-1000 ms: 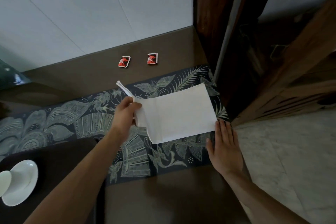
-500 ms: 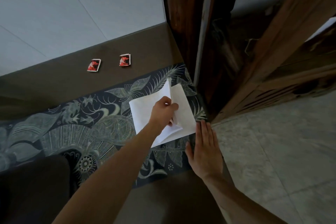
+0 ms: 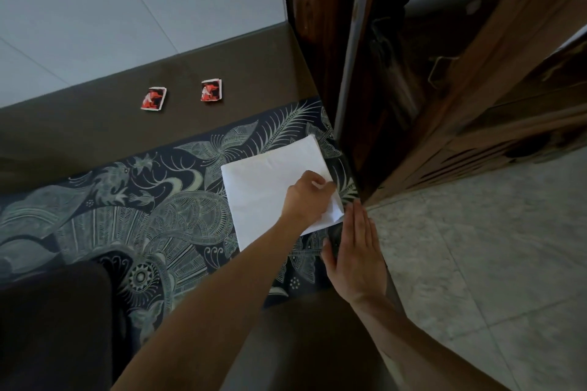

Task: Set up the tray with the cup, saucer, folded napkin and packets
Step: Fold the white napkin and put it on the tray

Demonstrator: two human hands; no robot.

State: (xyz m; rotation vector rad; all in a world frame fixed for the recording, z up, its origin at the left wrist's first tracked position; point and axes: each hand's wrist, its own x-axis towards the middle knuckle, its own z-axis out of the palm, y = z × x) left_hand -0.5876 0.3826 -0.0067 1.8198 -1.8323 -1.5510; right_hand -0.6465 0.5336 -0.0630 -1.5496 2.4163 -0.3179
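Note:
A white napkin lies folded over on the patterned table runner near the table's right end. My left hand rests on its right half and pinches the folded-over edge. My right hand lies flat, fingers together, on the table's right edge, its fingertips touching the napkin's near right corner. Two red packets, one left of the other, lie on the brown tabletop behind the runner. A dark tray fills the lower left. Cup and saucer are out of view.
A grey wall rises behind the table. A dark wooden door frame stands right against the table's far right corner. Marble floor lies to the right of the table edge.
My left hand carried the napkin's left side over to the right and laid it down, folding the napkin in half. The view swung right, and the cup and saucer left the frame.

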